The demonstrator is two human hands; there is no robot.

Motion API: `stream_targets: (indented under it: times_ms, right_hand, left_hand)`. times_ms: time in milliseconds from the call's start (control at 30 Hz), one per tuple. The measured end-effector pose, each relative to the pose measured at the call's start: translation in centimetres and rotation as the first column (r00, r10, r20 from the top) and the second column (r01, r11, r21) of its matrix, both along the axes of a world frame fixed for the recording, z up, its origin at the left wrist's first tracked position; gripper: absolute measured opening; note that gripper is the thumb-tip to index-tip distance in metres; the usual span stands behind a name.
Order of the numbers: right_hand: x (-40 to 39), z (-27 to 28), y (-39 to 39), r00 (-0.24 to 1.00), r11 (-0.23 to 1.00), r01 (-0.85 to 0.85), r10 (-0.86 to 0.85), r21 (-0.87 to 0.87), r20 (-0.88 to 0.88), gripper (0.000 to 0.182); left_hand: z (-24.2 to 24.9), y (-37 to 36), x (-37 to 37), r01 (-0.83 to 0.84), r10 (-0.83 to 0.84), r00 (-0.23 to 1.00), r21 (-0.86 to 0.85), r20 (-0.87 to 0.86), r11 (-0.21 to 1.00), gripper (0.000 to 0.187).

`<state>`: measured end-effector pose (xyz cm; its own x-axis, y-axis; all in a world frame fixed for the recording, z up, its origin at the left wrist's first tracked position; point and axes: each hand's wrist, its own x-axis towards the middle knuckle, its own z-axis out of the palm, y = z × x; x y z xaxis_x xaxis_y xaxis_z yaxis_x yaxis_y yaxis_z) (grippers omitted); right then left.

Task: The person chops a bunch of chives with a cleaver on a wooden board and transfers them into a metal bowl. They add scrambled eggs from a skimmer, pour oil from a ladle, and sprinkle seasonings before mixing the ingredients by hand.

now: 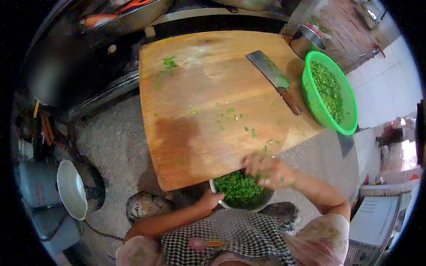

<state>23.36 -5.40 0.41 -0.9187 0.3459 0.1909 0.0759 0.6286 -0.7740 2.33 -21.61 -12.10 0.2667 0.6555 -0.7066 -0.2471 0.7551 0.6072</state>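
A small metal bowl [220,203] full of chopped green herbs [239,188] sits just below the near edge of a large wooden cutting board [213,106]. My left hand [209,199] grips the bowl's near-left rim. Blurred over the board's edge and the bowl's far rim is my right hand [266,170], its fingers curled above the herbs; whether it holds any is unclear. A cleaver [275,80] lies flat on the board's far right, blade away from me, untouched.
A green plastic basket [350,111] of chopped greens stands right of the board, a metal cup [308,41] behind it. Herb scraps [168,64] dot the board. Pans line the far side; a pot and lid [71,189] sit at lower left.
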Motion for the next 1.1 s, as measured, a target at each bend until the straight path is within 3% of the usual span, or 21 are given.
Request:
stream_targets:
  times_ms: [33,133,200,267,300,367,400,500,600,667,700,767,800,867,900,933,1000,1033,1100]
  right_hand:
    - [1.5,0.6,0.6,0.992,0.992,0.122,-0.122,-0.016,0.011,0.044]
    - [3.3,-0.3,4.0,0.793,0.809,0.486,-0.568,0.332,0.223,0.06]
    - [3.1,-0.9,3.7,0.663,0.681,0.459,-0.69,0.57,0.292,0.07]
    - [-1.1,0.9,0.7,0.614,0.618,0.22,-0.689,0.755,0.385,0.079]
    - [-1.4,1.0,0.7,0.674,0.696,0.322,-0.645,0.642,0.362,0.079]
    - [-1.6,0.6,1.4,0.783,0.814,0.46,-0.56,0.354,0.272,0.079]
    - [-0.7,1.1,3.4,0.721,0.761,0.643,-0.64,0.086,0.265,0.074]
    - [-0.5,0.3,7.2,0.528,0.605,0.749,-0.792,0.271,0.306,0.071]
    - [-4.7,0.5,3.8,0.734,0.761,0.417,-0.605,0.497,0.31,0.071]
    - [-5.1,1.3,5.5,0.767,0.811,0.422,-0.557,0.405,0.317,0.071]
    - [-5.4,1.5,6.3,0.786,0.838,0.418,-0.528,0.351,0.323,0.071]
    - [-6.5,-1.7,8.1,0.775,0.76,0.63,-0.63,-0.159,0.061,0.07]
    - [-7.5,-1.2,8.6,0.767,0.748,0.642,-0.623,-0.168,0.155,0.069]
    - [-9.6,-1.5,8.7,0.821,0.852,0.523,-0.511,0.023,0.254,0.071]
    - [-10.6,-2.7,8.1,0.869,0.912,0.351,-0.401,0.211,0.29,0.072]
    - [-11.6,-3.2,7.5,0.929,0.954,0.144,-0.222,0.264,0.295,0.073]
    - [-10.7,-3.0,4.2,0.973,0.91,-0.065,-0.033,0.409,0.227,0.074]
    - [-9.2,-0.5,1.7,0.99,0.865,-0.05,-0.025,0.499,0.142,0.074]
    - [-5.8,1.0,0.4,0.996,0.936,-0.035,0.003,0.351,0.091,0.074]
  left_hand:
    - [-0.1,-0.3,0.1,-0.02,0.02,1.0,0.003,0.015,1.0,0.034]
    - [-0.2,-0.4,0.4,-0.05,0.05,0.998,0.008,0.029,0.999,0.042]
    - [0.2,0.2,0.6,-0.027,0.027,1.0,0.004,0.003,1.0,0.043]
    - [0.5,0.1,1.2,-0.148,0.153,0.985,-0.066,0.081,0.987,0.034]
    - [0.6,0.0,1.3,-0.203,0.214,0.97,-0.102,0.115,0.974,0.03]
    - [-0.3,0.1,1.1,-0.166,0.173,0.982,-0.086,0.078,0.982,0.029]
    - [-1.0,-0.2,1.0,-0.147,0.152,0.987,-0.086,0.056,0.985,0.029]
    - [-2.5,-0.6,0.8,-0.101,0.102,0.994,-0.018,0.036,0.995,0.027]
    - [0.0,-0.1,0.8,-0.129,0.13,0.99,-0.027,0.046,0.991,0.026]
    - [1.1,0.3,0.6,-0.104,0.105,0.994,-0.047,0.033,0.994,0.025]
    - [1.2,0.1,0.6,-0.094,0.096,0.995,-0.064,0.025,0.993,0.025]
    - [0.6,-0.2,0.3,-0.043,0.043,0.999,-0.041,-0.013,0.998,0.026]
    - [0.3,0.0,0.3,-0.01,0.01,0.999,-0.021,-0.033,1.0,0.026]
    - [-0.4,0.0,0.6,-0.079,0.078,0.997,0.034,0.02,0.996,0.026]
    - [-0.5,-0.1,0.7,-0.115,0.112,0.992,0.053,0.05,0.992,0.026]
    - [0.0,0.0,0.7,-0.106,0.104,0.994,0.051,0.04,0.993,0.026]
    - [0.9,0.2,0.4,-0.091,0.09,0.996,0.043,0.023,0.995,0.026]
    - [0.8,0.3,0.4,-0.091,0.088,0.994,0.033,0.068,0.995,0.03]
    - [0.1,0.1,0.1,-0.078,0.076,0.985,0.004,0.153,0.997,0.04]
